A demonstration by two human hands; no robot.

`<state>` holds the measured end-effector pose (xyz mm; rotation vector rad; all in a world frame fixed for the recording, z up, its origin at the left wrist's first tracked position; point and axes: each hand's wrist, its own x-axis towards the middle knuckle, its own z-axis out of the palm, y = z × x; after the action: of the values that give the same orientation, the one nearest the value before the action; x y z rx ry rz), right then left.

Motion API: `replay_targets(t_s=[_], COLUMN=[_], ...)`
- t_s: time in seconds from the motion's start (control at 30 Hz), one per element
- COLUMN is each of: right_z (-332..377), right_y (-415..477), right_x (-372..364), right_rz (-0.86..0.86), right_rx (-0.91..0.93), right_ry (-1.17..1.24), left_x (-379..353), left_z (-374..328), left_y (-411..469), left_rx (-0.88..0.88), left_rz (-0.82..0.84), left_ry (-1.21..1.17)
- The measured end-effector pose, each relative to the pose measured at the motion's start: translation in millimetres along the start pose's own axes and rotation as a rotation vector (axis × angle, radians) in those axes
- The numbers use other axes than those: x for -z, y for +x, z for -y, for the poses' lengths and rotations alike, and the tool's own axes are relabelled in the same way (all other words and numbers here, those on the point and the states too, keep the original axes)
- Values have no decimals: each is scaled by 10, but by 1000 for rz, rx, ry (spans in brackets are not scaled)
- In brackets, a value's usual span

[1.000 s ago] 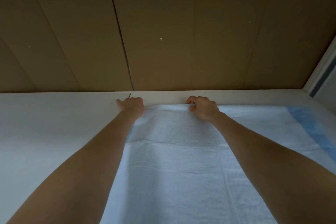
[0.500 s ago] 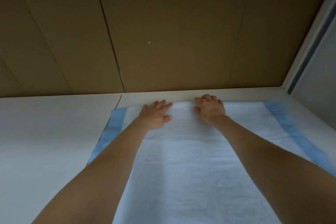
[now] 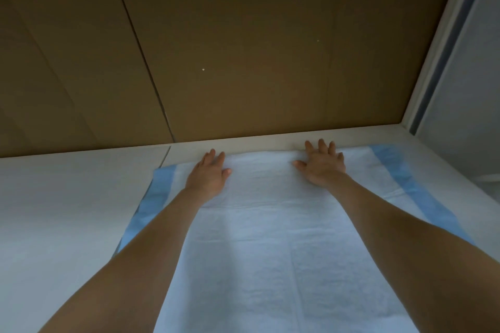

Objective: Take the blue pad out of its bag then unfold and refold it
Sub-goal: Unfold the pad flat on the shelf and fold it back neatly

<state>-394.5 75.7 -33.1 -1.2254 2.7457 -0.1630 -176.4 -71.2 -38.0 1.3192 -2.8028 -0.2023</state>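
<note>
**Both hands flat on the far edge of the opened pad**

The blue pad (image 3: 270, 238) lies spread, white face up, on the white worktop (image 3: 67, 211). Its long axis runs from the bottom of the frame up to the middle, where its far edge stops just short of the cardboard wall (image 3: 243, 62). The left hand (image 3: 209, 173) and right hand (image 3: 322, 167) rest on that edge with fingers straight and palms down, pressing and gripping nothing. The edge sits directly under both sets of fingertips, so neither hand is nearer. The left hand is close to the left blue strip (image 3: 159, 192); the right one is further from its own. Refolding likely means pinching this edge and drawing it toward the bottom of the frame.
</note>
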Motion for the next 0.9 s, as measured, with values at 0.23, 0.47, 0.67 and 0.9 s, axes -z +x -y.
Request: replay_targets(t_s=[0.23, 0.47, 0.67, 0.9], right_z=[528, 912, 928, 926], right_y=[-354, -425, -429, -454], right_x=[-42, -192, -306, -298], right_rz=[47, 98, 55, 46], right_rx=[154, 175, 144, 149], right_ry=[65, 81, 22, 45], left_x=[73, 47, 72, 164], left_z=[-40, 85, 54, 143], left_y=[-345, -324, -188, -64], left_rx=[146, 228, 357, 496], left_rz=[-109, -66, -79, -89], left_ry=[-97, -70, -136, -512])
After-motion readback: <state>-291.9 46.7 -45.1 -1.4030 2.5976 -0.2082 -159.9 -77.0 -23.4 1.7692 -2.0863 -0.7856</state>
